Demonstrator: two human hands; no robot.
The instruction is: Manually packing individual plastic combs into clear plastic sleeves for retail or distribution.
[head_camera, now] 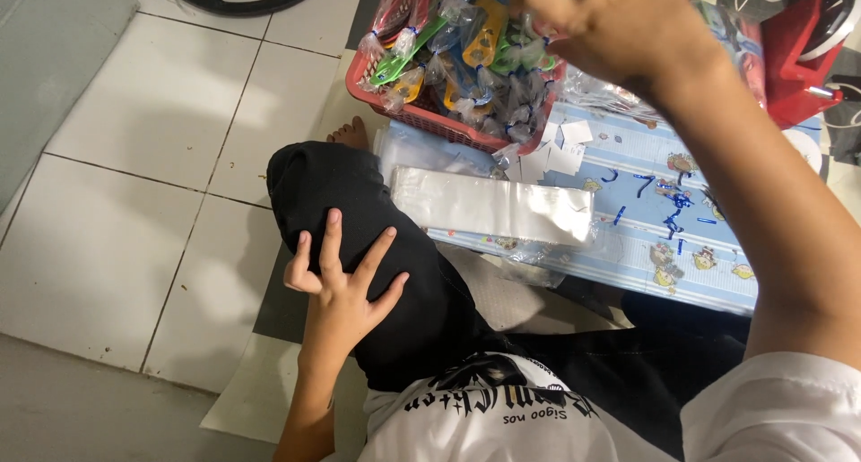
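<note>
Right hand (pixel 619 27), nearest the lens, is being reached over the red basket (pixel 430 121), fingers curled on a green piece; the grip is blurred. Left hand (pixel 341 287) is being rested open on a black-clad knee (pixel 359 202). Many glossy bagged toys (pixel 466 58) are already piled; flat clear bags (pixel 493 206) and blue ties (pixel 668 215) are lying unused on the mat (pixel 708 278).

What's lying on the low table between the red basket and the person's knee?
In the head view, a flat stack of clear plastic bags lies between the red basket and the knee, on the blue patterned tabletop.
</note>
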